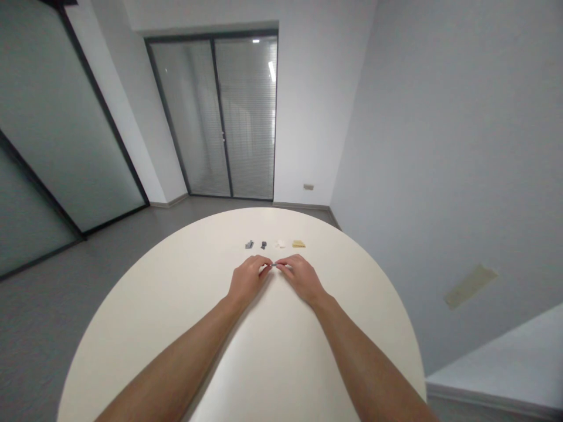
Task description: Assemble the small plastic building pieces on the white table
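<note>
Both hands meet over the middle of the white table [176, 305], fingertips pinched close together. A small grey piece [274, 265] lies between them, too small to name its kind. My left hand [250, 275] grips its left end between thumb and fingers. On the other end, the thumb and fingers of my right hand [302, 275] are closed too. Just beyond the hands is a row of little groups: grey pieces [249, 244], dark pieces [263, 245], white pieces [280, 244] and yellow pieces [298, 244].
The round table's far edge curves behind the row of pieces. Past it stand a glass door [246, 117] with blinds and a white wall [316, 105]. Frosted glass panels [65, 117] are at the left, and a grey wall [453, 146] rises close on the right.
</note>
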Demonstrator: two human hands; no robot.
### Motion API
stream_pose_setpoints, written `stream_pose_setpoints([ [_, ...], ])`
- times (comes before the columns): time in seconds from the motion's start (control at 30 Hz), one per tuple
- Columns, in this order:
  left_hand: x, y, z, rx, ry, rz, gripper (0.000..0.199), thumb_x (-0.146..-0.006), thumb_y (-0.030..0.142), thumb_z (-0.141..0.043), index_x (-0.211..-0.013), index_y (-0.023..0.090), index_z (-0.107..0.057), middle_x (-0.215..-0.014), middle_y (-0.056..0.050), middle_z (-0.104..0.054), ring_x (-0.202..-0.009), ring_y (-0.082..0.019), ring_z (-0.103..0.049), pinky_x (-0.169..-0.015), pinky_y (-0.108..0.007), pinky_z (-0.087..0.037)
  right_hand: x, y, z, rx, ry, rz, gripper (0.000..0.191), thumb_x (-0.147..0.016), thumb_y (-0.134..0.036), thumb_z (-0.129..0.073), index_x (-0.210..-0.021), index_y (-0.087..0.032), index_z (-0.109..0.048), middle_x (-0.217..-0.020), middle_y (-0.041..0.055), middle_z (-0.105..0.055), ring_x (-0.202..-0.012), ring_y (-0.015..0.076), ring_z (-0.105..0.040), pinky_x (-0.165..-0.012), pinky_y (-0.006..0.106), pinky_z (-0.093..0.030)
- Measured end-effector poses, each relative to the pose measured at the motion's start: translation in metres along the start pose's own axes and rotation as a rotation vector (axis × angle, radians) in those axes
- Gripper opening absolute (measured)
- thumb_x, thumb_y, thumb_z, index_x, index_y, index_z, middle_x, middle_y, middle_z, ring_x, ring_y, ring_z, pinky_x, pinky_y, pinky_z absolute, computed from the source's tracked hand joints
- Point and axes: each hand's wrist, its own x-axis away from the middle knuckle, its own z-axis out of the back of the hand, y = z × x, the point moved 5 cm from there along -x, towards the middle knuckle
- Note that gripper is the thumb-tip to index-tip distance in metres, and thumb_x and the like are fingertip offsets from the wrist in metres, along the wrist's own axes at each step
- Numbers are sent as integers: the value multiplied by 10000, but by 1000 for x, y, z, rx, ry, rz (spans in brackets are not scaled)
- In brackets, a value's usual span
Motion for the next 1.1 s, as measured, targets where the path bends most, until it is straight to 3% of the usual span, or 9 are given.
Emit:
stream_pose_setpoints([
  [0.57, 0, 3, 5, -3, -7, 9, 130, -938, 277, -557, -989, 261, -676, -977, 2, -709, -922, -153, -645, -756, -251, -504, 0, -6, 2, 17, -8, -2, 222, -971, -357, -558, -1040, -236, -730, -1021, 53, -734, -1021, 205, -616, -913, 349, -463],
  [1.1, 0, 2, 2, 20, -7, 5, 139, -941, 299, -555, -991, 261, -679, -983, 4, -716, -944, -160, -649, -797, -261, -505, -1, -3, 1, -38, 32, 28, 131, -929, -311, -624, -999, -240, -708, -1029, 37, -727, -1038, 196, -606, -947, 359, -456],
])
